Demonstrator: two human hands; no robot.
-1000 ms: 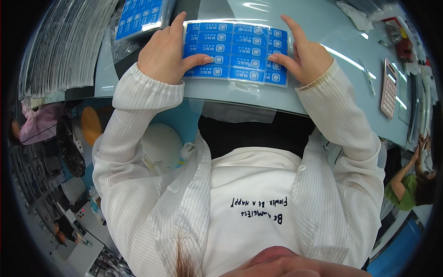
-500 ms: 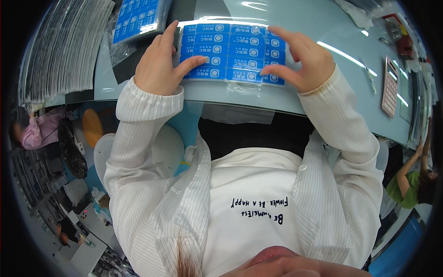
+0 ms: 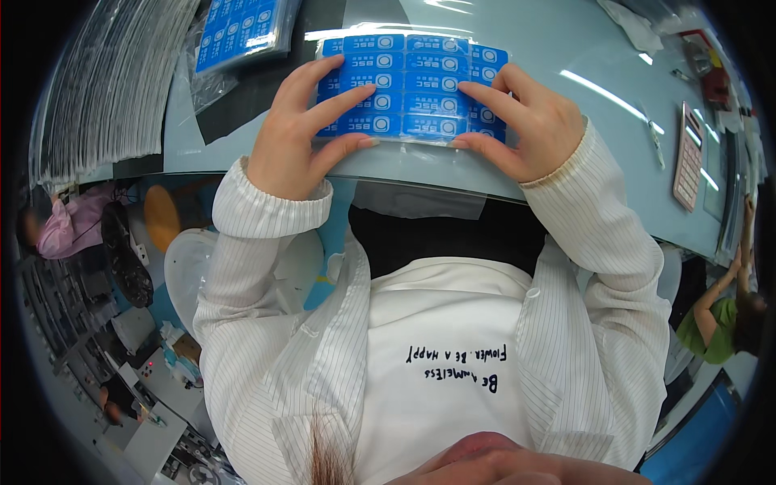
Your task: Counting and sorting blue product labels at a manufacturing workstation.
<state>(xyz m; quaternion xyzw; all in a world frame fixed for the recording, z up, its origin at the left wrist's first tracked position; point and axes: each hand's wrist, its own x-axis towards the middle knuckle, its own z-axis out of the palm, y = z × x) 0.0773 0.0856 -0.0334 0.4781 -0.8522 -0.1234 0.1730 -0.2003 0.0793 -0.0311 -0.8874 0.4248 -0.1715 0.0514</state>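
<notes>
A clear-wrapped pack of blue label sheets [image 3: 436, 85] lies flat on the glass-topped table in front of me. From its left, my left hand [image 3: 299, 133] grips it, thumb against the near edge and fingers spread over the top. At the right side my right hand [image 3: 537, 121] holds it likewise, with the thumb at the near edge and the index finger pressed on the labels. Clear film sticks out a little along the pack's near edge. The undersides of both hands are hidden.
A pile of similar blue label packs [image 3: 242, 32] stands at the far left, beside a long row of thin pale sheets [image 3: 105, 89]. On the right of the table [image 3: 598, 162] lie a pink calculator [image 3: 689, 158], a pen [image 3: 653, 141] and a white crumpled wrapper [image 3: 632, 24]. Other people sit farther off.
My left hand has shifted nearer, its thumb moving from the labels to the near edge. My right index finger has come inward onto the labels. The pack has moved slightly.
</notes>
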